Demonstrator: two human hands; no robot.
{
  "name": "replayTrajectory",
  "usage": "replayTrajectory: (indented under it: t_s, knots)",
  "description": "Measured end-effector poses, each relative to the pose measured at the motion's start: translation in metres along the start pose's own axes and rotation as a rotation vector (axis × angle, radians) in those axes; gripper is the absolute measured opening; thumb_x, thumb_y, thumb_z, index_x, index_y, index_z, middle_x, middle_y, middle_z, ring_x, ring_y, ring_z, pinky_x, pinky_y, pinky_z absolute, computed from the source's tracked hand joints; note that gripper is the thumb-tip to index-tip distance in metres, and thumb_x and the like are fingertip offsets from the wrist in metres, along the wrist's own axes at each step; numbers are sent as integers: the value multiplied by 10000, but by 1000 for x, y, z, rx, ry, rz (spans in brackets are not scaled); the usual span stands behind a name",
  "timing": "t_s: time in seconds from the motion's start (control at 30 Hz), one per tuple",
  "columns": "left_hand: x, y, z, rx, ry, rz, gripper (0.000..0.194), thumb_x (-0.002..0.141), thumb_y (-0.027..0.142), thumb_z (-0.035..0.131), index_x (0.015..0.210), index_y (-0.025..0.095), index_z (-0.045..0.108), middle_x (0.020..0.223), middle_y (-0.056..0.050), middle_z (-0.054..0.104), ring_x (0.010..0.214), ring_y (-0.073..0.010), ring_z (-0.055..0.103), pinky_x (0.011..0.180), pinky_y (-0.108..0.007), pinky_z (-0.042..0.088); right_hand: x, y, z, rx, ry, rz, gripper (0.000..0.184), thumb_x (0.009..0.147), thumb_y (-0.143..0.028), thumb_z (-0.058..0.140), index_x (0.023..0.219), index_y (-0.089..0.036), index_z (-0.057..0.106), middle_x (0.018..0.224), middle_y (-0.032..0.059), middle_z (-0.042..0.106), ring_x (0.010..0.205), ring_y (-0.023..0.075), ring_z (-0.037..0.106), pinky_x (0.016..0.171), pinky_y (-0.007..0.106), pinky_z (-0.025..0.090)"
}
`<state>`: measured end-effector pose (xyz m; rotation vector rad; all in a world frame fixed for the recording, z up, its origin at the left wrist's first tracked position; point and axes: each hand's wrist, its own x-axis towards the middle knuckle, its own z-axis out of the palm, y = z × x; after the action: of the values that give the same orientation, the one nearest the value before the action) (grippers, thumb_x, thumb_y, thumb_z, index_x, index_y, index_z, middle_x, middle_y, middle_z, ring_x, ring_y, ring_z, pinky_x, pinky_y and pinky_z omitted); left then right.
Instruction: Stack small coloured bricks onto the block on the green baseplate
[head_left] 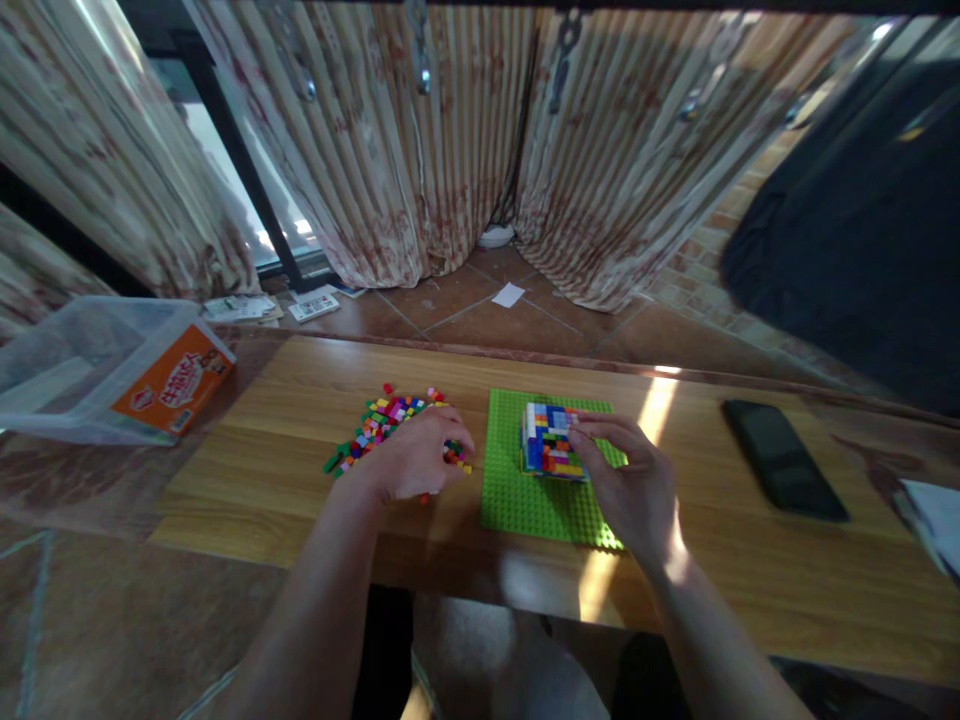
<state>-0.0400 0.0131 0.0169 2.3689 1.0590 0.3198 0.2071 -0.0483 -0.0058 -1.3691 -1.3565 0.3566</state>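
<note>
A loose heap of small multicoloured toy bricks lies on the wooden table. My left hand is over the right side of this heap, fingers curved and apart, with bricks visible in the gap between them. To its right, a green studded baseplate carries a block built of coloured bricks, with white, blue and red bricks on top. My right hand reaches over the plate from the right. Its thumb and fingertips are pinched at the built block's upper right part; whatever is between them is hidden.
A clear plastic bin with an orange label stands left of the wooden table. A black phone lies on the right, with papers beyond it. Curtains hang behind the table.
</note>
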Motion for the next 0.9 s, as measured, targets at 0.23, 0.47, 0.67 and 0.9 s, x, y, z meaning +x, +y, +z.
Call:
replayTrajectory:
  t_s: [0.23, 0.47, 0.67, 0.9]
  knots:
    - [4, 7, 8, 57, -36, -28, 178, 683, 61, 614, 731, 186, 732, 897, -59, 651, 874, -190, 609, 836, -314, 474, 0, -4, 1, -13, -5, 1, 53, 809, -263, 679, 789, -239, 721, 957, 36, 713, 914, 189, 677, 839, 400, 563]
    - [10, 15, 8, -88, 137, -26, 119, 800, 135, 583, 790, 187, 689, 870, -31, 681, 831, -165, 621, 794, -297, 478, 2, -9, 0, -22, 31, 13, 72, 824, -265, 658, 798, -235, 718, 933, 37, 710, 891, 186, 669, 800, 379, 561]
    - [20, 40, 20, -306, 255, 23, 156, 877, 176, 538, 920, 187, 688, 871, -19, 713, 799, -142, 642, 747, -275, 494, 1, -9, 0, 5, 40, 14, 69, 831, -252, 656, 805, -231, 716, 923, 37, 709, 891, 184, 666, 812, 375, 546]
    - [32, 57, 35, -377, 328, 120, 204, 887, 154, 531, 1020, 196, 681, 977, -43, 712, 925, -151, 657, 865, -305, 518, -2, -13, 1, 10, -81, -75, 106, 849, -235, 636, 902, -267, 723, 974, 34, 712, 950, 190, 661, 875, 404, 526]
